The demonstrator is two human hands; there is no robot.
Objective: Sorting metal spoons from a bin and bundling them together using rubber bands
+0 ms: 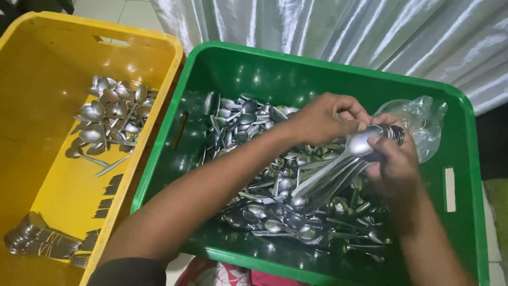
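Forearms reach from the near edge over a green crate point(460, 122), whose floor is covered by a large loose heap of steel spoons point(275, 206) piled against its middle and far wall. Left of it, a yellow crate point(42, 69) carries far fewer: a small loose pile of spoons point(108, 114) toward its far side and tied bundles point(37, 241) at its near left corner. Judged from these proportions, only a small share is gathered and most of the heap is left.

Right hand point(397, 161) is closed around a stacked bunch of spoons point(344, 164), bowls nested, handles fanning toward the near edge. Left hand point(323, 119) is curled, fingertips pinching at the bowls of that bunch. Thin clear plastic bag point(423, 119) lies crumpled by the far right corner.
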